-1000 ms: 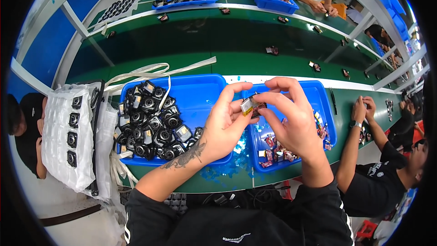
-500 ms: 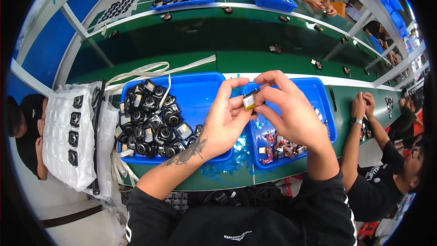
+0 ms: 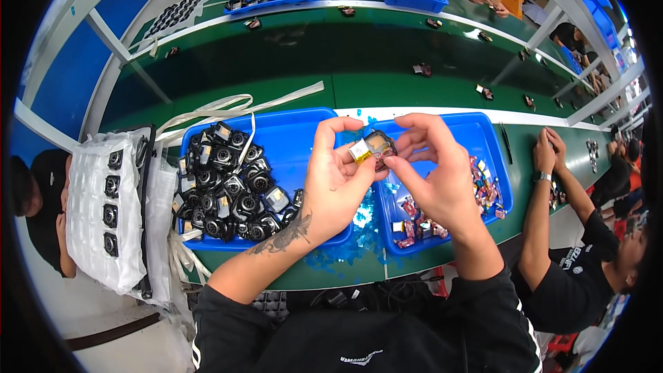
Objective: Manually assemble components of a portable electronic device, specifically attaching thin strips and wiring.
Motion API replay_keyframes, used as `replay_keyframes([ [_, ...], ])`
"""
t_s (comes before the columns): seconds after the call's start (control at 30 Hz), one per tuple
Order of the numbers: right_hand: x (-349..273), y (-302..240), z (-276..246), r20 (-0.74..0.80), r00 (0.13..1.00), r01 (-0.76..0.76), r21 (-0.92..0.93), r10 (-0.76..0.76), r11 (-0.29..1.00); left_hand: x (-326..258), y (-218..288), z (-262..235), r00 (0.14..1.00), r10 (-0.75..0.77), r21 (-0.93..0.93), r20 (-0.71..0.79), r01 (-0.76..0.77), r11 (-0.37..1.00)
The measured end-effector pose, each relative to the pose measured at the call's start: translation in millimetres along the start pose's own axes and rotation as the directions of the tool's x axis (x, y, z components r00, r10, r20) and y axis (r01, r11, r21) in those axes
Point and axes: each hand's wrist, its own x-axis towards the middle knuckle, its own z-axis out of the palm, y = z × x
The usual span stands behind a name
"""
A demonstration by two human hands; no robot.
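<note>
Between both hands, above the gap between two blue trays, is a small black watch case (image 3: 381,144) with its open inner side showing. A silver battery with yellow tape (image 3: 359,150) sticks out at its left, by the fingers of my left hand (image 3: 333,183), which are closed around that side. My right hand (image 3: 438,179) pinches the case's right and lower edge, where a reddish bit, perhaps a circuit board, shows. Fingers partly cover the case. Below my left forearm, the left tray (image 3: 297,141) holds many similar black cases (image 3: 228,179). Under my right hand, the right tray (image 3: 476,131) holds reddish boards with batteries (image 3: 483,186).
White straps (image 3: 221,107) lie over the left tray. Padded white sheeting with cases (image 3: 103,200) stands far left. Ahead, a green conveyor belt (image 3: 276,55) carries scattered assemblies behind a white rail. A co-worker's arms (image 3: 542,186) are close on my right. Blue flakes (image 3: 362,217) litter the table.
The watch case and battery have turned from edge-on to flatter, so the case's inside now shows, with the battery to its left. My right hand's fingers have shifted around the case.
</note>
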Motion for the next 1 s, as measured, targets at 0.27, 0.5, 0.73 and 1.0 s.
replay_keyframes([
  [0.27, 5.9, 9.7, 6.6, 0.08, 0.994, -0.092, 0.22, 0.076, 0.971, -2.4, -1.9, 0.2, 0.998, 0.067, 0.067, 0.01, -0.068, 0.995],
  [0.5, 92.2, 65.5, 6.4, 0.309, 0.897, -0.396, 0.245, 0.316, 0.885, 7.9, 14.5, -20.6, 0.973, 0.145, 0.197, -0.179, -0.109, 0.974],
  [0.73, 140.3, 187.1, 23.9, 0.156, 0.885, -0.357, -0.376, 0.438, 0.855, -26.9, 76.7, -87.4, 0.998, 0.046, 0.988, 0.038, -0.044, 0.145],
  [1.0, 140.2, 202.2, 14.0, 0.158, 0.901, -0.358, -0.257, 0.404, 0.898, -56.7, 40.3, -104.3, 0.97, -0.216, 0.939, 0.112, -0.174, -0.296],
])
